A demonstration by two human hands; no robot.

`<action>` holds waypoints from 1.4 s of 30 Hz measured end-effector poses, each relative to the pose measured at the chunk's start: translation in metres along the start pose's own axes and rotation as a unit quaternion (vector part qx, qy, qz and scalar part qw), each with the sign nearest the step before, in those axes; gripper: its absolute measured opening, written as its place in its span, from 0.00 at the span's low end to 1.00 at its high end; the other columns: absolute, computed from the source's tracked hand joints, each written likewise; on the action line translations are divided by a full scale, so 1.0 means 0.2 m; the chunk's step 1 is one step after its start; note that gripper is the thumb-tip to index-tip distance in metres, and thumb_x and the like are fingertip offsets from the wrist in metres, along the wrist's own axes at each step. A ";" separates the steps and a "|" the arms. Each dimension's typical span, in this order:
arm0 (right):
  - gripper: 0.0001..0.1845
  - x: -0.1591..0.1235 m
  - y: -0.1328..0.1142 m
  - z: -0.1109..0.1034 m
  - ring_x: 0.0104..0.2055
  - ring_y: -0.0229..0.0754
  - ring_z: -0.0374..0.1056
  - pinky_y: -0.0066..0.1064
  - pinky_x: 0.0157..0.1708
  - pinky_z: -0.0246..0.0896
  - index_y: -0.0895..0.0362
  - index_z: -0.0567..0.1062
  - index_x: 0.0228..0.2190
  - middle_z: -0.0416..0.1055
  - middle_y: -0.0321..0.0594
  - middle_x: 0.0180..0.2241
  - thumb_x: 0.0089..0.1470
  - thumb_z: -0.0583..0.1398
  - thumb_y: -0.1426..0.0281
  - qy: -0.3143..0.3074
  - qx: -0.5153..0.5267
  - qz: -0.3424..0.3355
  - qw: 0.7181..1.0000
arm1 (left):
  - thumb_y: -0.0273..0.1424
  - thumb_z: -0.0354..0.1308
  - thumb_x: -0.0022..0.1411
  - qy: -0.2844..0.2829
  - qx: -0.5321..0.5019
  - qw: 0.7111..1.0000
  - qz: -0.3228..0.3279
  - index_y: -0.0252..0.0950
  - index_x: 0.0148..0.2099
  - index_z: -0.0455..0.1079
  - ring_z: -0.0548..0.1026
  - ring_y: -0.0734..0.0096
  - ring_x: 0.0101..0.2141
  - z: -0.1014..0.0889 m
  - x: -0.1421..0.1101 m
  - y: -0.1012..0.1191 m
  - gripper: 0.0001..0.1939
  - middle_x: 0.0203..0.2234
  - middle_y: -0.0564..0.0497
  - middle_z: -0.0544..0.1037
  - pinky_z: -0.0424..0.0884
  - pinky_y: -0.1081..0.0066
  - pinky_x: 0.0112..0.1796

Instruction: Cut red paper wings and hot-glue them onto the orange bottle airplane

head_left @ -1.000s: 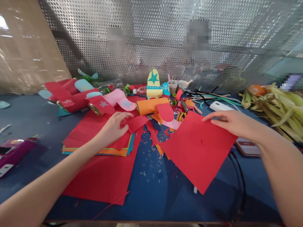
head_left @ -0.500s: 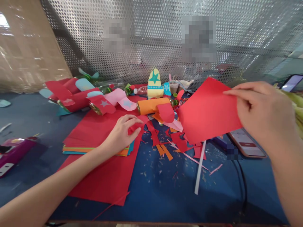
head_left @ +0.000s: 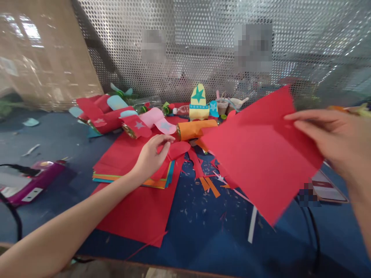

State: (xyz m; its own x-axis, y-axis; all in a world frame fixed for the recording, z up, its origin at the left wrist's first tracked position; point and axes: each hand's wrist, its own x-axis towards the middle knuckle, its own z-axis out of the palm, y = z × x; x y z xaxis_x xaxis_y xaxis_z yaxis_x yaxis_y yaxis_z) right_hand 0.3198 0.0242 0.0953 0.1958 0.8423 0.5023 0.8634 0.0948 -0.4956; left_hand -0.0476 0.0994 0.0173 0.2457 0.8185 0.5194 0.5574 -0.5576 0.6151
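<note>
My right hand (head_left: 327, 133) pinches a square red sheet of paper (head_left: 257, 154) near its right edge, holding it up tilted above the table. My left hand (head_left: 155, 154) hovers over the stack of coloured paper (head_left: 116, 154), its fingers loosely curved and the thumb apart from them. Just right of those fingers lies a rounded red paper cutout (head_left: 179, 148); I see no grip on it. Beneath the stack a larger red sheet (head_left: 139, 216) reaches toward the table's front edge.
Paper-wrapped bottles, among them an orange one (head_left: 197, 129) and a yellow one with a green star (head_left: 199, 102), line the back before a perforated metal panel (head_left: 203, 50). Paper scraps (head_left: 207, 185) litter the middle. A purple power strip (head_left: 37, 181) sits left, a phone (head_left: 330, 187) right.
My right hand lifted the red sheet off the table, swung it up and turned it, uncovering scraps and a white strip. My left hand shifted slightly right. The view has turned a little left.
</note>
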 end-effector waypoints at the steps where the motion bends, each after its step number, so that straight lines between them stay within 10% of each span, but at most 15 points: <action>1: 0.13 -0.01 -0.02 0.05 0.31 0.44 0.73 0.32 0.23 0.63 0.55 0.78 0.39 0.78 0.46 0.35 0.55 0.56 0.66 -0.052 0.041 0.003 0.998 | 0.28 0.49 0.63 0.027 0.003 1.000 0.012 0.36 0.40 0.69 0.75 0.65 0.39 -0.01 0.00 0.01 0.08 0.36 0.47 0.77 0.72 0.63 0.42; 5: 0.11 -0.03 -0.09 0.25 0.37 0.43 0.73 0.36 0.38 0.67 0.54 0.78 0.31 0.78 0.42 0.37 0.53 0.55 0.68 -0.203 0.094 -0.091 0.970 | 0.30 0.54 0.62 0.057 0.025 0.986 0.157 0.35 0.44 0.67 0.73 0.64 0.40 -0.04 -0.05 0.12 0.08 0.38 0.45 0.74 0.72 0.62 0.43; 9: 0.13 -0.01 -0.13 0.40 0.40 0.41 0.73 0.35 0.42 0.68 0.53 0.78 0.31 0.77 0.40 0.37 0.55 0.52 0.70 -0.268 0.114 -0.176 0.941 | 0.48 0.62 0.53 -0.179 -0.019 0.925 0.336 0.35 0.47 0.68 0.73 0.58 0.45 -0.04 -0.14 0.23 0.26 0.41 0.42 0.74 0.71 0.60 0.47; 14: 0.13 0.01 -0.15 0.48 0.44 0.42 0.72 0.37 0.47 0.65 0.54 0.77 0.32 0.76 0.41 0.40 0.56 0.53 0.75 -0.263 0.094 -0.202 0.939 | 0.44 0.61 0.57 -0.308 0.044 0.891 0.330 0.33 0.48 0.70 0.72 0.55 0.47 0.05 -0.25 0.26 0.22 0.44 0.39 0.75 0.70 0.57 0.49; 19: 0.05 -0.18 -0.28 0.38 0.46 0.47 0.66 0.45 0.51 0.59 0.56 0.74 0.30 0.72 0.44 0.39 0.56 0.59 0.69 -0.198 0.054 -0.218 0.954 | 0.38 0.56 0.62 -0.283 0.038 0.892 0.350 0.31 0.43 0.72 0.75 0.58 0.42 0.09 -0.27 0.25 0.15 0.39 0.42 0.78 0.73 0.60 0.46; 24: 0.21 -0.49 -0.35 0.26 0.36 0.48 0.68 0.42 0.34 0.67 0.56 0.70 0.32 0.70 0.40 0.34 0.41 0.70 0.58 -0.350 -0.018 -0.252 0.902 | 0.28 0.52 0.66 -0.211 0.046 0.889 0.405 0.31 0.34 0.72 0.78 0.64 0.38 0.09 -0.26 0.26 0.10 0.32 0.46 0.81 0.75 0.68 0.43; 29: 0.03 -0.61 -0.27 0.28 0.32 0.45 0.71 0.35 0.28 0.67 0.55 0.69 0.32 0.72 0.37 0.30 0.56 0.60 0.73 -0.335 -0.042 -0.208 0.918 | 0.28 0.54 0.65 -0.206 0.029 0.901 0.380 0.29 0.39 0.71 0.78 0.64 0.37 0.10 -0.26 0.25 0.08 0.31 0.46 0.81 0.76 0.68 0.41; 36: 0.05 -0.61 -0.22 0.27 0.32 0.41 0.76 0.28 0.27 0.68 0.49 0.65 0.37 0.78 0.31 0.32 0.59 0.57 0.67 -0.308 0.014 -0.071 0.949 | 0.32 0.56 0.64 -0.278 -0.033 0.934 0.220 0.34 0.44 0.67 0.77 0.67 0.36 0.10 -0.24 0.21 0.08 0.34 0.47 0.78 0.75 0.68 0.36; 42: 0.05 -0.62 -0.21 0.28 0.28 0.43 0.76 0.29 0.21 0.65 0.50 0.64 0.35 0.78 0.33 0.28 0.62 0.52 0.64 -0.264 -0.045 -0.081 0.960 | 0.31 0.58 0.61 -0.273 -0.068 0.954 0.103 0.35 0.46 0.66 0.77 0.69 0.37 0.13 -0.24 0.20 0.10 0.37 0.49 0.77 0.74 0.69 0.40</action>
State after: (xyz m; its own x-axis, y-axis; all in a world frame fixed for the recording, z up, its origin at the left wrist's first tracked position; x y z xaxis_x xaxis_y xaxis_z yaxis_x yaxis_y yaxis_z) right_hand 0.2329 -0.0547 0.0149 -0.1866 0.9742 0.1269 0.9041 0.2208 -0.3659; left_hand -0.0167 0.0404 0.0020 0.7355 0.6195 0.2744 0.3536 -0.6964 0.6245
